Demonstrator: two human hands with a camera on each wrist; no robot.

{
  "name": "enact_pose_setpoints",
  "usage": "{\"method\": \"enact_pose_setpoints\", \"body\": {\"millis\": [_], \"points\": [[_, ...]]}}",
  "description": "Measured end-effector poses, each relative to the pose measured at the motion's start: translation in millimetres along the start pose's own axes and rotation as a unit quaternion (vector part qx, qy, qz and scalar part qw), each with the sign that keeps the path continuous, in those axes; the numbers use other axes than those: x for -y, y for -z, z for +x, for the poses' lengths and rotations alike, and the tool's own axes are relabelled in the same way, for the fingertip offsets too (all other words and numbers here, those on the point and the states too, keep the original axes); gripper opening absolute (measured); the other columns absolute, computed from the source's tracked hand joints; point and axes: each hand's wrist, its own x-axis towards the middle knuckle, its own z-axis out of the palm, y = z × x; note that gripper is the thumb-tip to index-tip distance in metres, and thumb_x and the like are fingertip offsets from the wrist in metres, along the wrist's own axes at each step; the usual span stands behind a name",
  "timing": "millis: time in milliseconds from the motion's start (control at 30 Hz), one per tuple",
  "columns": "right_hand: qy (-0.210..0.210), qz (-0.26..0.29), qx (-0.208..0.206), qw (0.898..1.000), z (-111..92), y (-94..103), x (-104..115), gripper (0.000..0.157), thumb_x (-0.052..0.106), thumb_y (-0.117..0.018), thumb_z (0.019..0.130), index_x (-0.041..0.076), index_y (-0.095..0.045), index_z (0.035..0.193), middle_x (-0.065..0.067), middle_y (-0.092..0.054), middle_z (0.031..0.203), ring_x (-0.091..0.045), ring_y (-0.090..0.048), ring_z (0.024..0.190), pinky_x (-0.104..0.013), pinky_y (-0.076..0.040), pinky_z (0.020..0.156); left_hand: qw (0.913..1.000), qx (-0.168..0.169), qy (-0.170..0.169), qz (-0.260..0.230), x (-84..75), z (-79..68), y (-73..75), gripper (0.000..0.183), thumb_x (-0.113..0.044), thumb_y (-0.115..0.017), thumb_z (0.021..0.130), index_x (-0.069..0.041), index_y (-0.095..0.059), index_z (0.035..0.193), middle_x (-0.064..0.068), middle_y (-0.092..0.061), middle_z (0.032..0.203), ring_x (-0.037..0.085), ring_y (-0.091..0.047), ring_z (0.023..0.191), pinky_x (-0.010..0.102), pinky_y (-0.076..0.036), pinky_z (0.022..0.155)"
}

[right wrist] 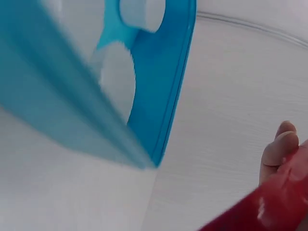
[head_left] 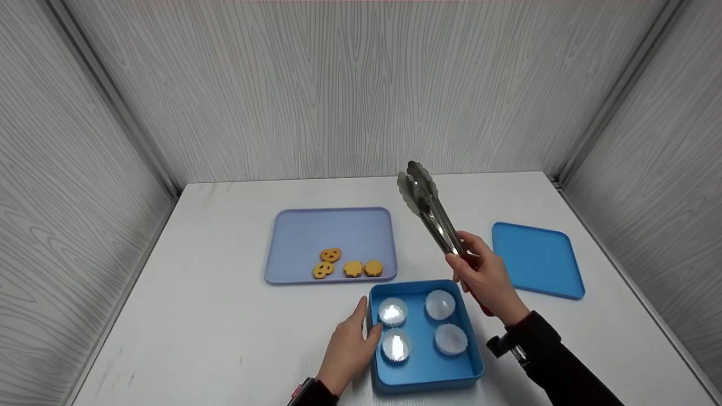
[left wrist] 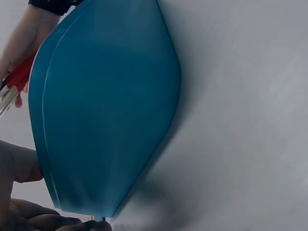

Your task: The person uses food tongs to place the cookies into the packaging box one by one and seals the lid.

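Note:
My right hand (head_left: 488,276) grips metal tongs (head_left: 437,220) by their red handle (right wrist: 274,202), with the scalloped tips up and slightly apart, nothing between them. A deep blue box (head_left: 420,369) stands at the front, holding several white fluted cupcake liners (head_left: 450,339). At its left wall, my left hand (head_left: 351,347) holds the box, thumb at the rim and fingers along the outside. In the left wrist view the box's near wall (left wrist: 106,106) fills much of the frame.
Behind the box lies a lavender tray (head_left: 333,228) bearing two pretzel-shaped cookies (head_left: 330,255) and two round yellow-topped cookies (head_left: 353,269). A flat blue tray or lid (head_left: 538,259) lies at the right. Grey wood-grain panels (head_left: 338,90) enclose the white table (head_left: 197,316) at the back and sides.

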Motion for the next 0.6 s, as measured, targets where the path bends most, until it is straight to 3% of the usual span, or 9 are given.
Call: {"method": "enact_pose_setpoints", "body": {"millis": [133, 367, 600], "points": [[0.015, -0.093, 0.013, 0.995, 4.7, 11.1, -3.8, 0.052, 0.025, -0.071, 0.098, 0.013, -0.055, 0.146, -0.006, -0.063, 0.095, -0.015, -0.057, 0.062, -0.027, -0.050, 0.050, 0.9995, -0.008, -0.011, 0.027, -0.6, -1.3, -1.9, 0.065, -0.023, -0.063, 0.100, 0.005, -0.040, 0.154, 0.025, -0.059, 0.141, 0.036, -0.059, 0.130, 0.052, -0.047, 0.108], [0.025, -0.228, 0.058, 0.972, 12.3, 19.9, -7.5, 0.055, 0.034, -0.073, 0.096, 0.008, -0.060, 0.142, 0.000, -0.047, 0.074, -0.015, -0.044, 0.065, -0.026, -0.035, 0.054, 0.9985, -0.030, -0.016, 0.042, -1.0, -0.7, -3.2, 0.055, -0.021, -0.063, 0.100, 0.006, -0.050, 0.146, 0.023, -0.064, 0.135, 0.032, -0.064, 0.123, 0.049, -0.053, 0.102], [-0.007, -0.287, 0.128, 0.949, 17.4, 18.7, -14.6, 0.056, 0.034, -0.073, 0.095, 0.005, -0.060, 0.142, -0.004, -0.068, 0.095, -0.015, -0.054, 0.073, -0.025, -0.045, 0.056, 0.9990, -0.029, 0.007, 0.032, -1.7, -0.4, -1.5, 0.051, -0.019, -0.063, 0.100, 0.006, -0.054, 0.143, 0.023, -0.062, 0.136, 0.031, -0.062, 0.125, 0.050, -0.052, 0.102]]}}
